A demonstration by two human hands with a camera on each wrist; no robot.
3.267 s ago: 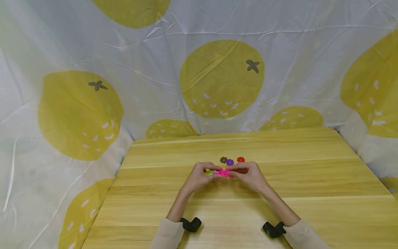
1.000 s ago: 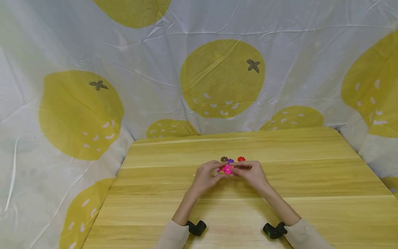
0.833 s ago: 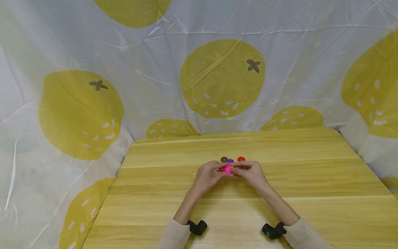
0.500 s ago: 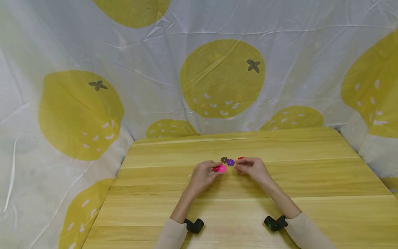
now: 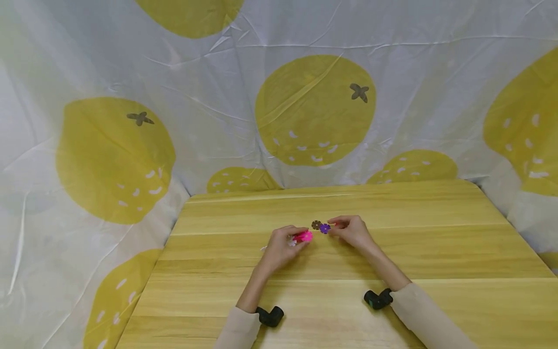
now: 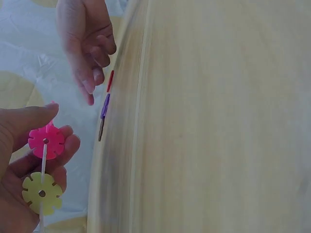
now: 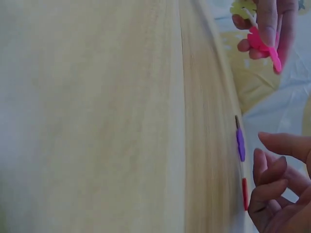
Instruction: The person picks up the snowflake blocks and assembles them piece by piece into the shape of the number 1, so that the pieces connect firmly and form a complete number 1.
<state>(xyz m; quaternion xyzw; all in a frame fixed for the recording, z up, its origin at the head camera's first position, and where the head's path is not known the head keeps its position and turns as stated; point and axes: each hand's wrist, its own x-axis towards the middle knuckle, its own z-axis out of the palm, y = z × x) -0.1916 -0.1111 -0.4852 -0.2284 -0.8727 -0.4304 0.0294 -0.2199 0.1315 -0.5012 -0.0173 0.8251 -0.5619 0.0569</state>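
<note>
My left hand point(image 5: 279, 247) pinches a joined chain of notched plastic snowflake discs between thumb and fingers, above the table. A pink disc point(image 5: 307, 236) sits at the chain's right end. In the left wrist view a yellow disc point(image 6: 33, 194) and thin white discs seen edge-on link up with the pink. My right hand point(image 5: 356, 232) hovers over the loose discs, thumb and fingers apart, holding nothing visible. Nearest to it are a purple disc point(image 5: 325, 228) and a red disc point(image 7: 245, 194), the red mostly hidden by the fingers in the head view. A brown disc point(image 5: 316, 225) touches or overlaps the purple one.
The wooden table point(image 5: 218, 271) stretches around both hands. Behind it hangs a pale curtain point(image 5: 405, 97) printed with yellow fruit. Black wrist cameras point(image 5: 271, 316) sit on both wrists, near the beige sleeves.
The right hand has let go of the pink disc and moved away and right, to the loose discs. The left hand has drawn slightly left, still holding the chain.
</note>
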